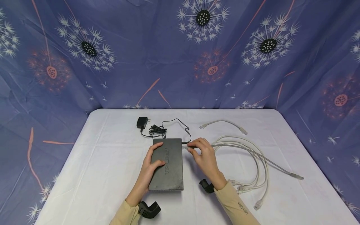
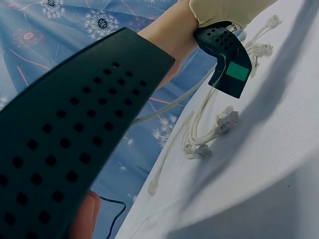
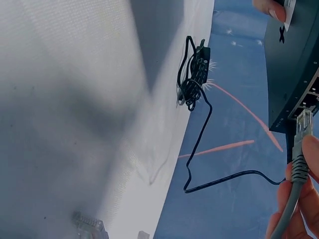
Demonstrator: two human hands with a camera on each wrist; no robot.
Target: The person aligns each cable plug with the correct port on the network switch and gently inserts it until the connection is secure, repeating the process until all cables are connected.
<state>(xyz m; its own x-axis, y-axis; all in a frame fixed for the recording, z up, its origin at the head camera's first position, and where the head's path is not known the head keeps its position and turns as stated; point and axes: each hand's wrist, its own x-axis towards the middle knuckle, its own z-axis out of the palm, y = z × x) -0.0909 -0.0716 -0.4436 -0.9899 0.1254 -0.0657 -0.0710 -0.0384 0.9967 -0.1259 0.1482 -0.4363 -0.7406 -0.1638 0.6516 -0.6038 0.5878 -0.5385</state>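
Nearest lay two beige sleeves [image 1: 236,203] and two black, perforated wrist mounts [image 1: 149,210]. The left hand [image 1: 148,170] gripped one flat, dark grey rectangular box [image 1: 174,168] near the table's middle, thumb across its top, fingers around its left edge. The right hand [image 1: 204,156] pinched one clear plug [image 3: 304,122] on a grey cable [image 1: 277,165] between nearly closed thumb and fingertips, at a port on the box's right side; how far in it sat, I could not tell. Just beyond it, one thin black cord [image 1: 189,128] met the same side, running to one black power adapter [image 1: 142,122] at the far left. On the right lay looped white cables [image 1: 265,175], with at least three plugs at the near side, and one short pale cable [image 1: 222,120] farther off.
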